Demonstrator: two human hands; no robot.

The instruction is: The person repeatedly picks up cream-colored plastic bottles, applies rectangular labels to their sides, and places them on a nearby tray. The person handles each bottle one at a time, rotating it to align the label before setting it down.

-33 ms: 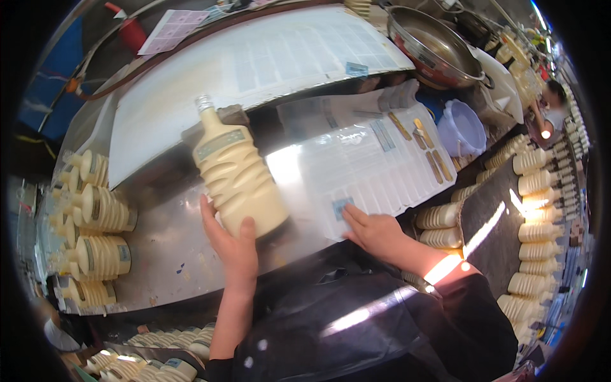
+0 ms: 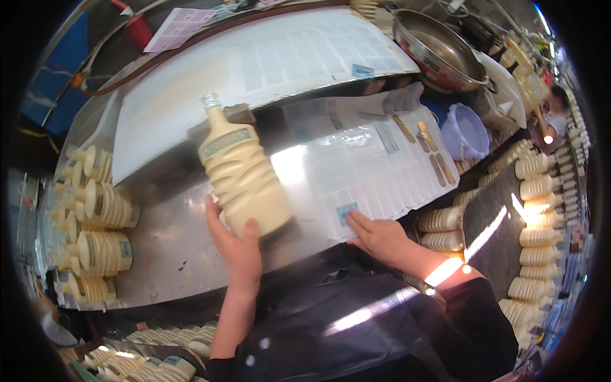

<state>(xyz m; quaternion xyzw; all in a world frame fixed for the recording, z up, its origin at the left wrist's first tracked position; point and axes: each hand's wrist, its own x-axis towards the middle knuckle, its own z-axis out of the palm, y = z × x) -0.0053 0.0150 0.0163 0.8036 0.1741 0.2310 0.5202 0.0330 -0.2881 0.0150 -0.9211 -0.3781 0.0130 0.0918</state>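
Note:
A cream-coloured bottle (image 2: 247, 181) with wavy ribbed sides and a clear screw-thread neck lies tilted on the metal table, its neck against a dark block (image 2: 240, 114). My left hand (image 2: 237, 251) grips its lower end, thumb on the near face and fingers along the left side. A greyish-blue label band (image 2: 228, 142) runs across the bottle's shoulder. To the right, my right hand (image 2: 380, 237) has its fingers closed together at the edge of a small blue label (image 2: 347, 214). That label lies on a translucent label sheet (image 2: 324, 181). The fingertips partly cover it.
Similar cream bottles (image 2: 105, 207) stand clustered at left, with more (image 2: 439, 230) at right. Gold strips (image 2: 435, 164) lie on the sheet. A lilac bucket (image 2: 463, 130) and a large metal pan (image 2: 439, 44) stand at far right. A white board (image 2: 191, 89) crosses the back.
The whole view has shifted slightly to the right. Both hands, the bottle and the blue label keep nearly the same positions relative to each other.

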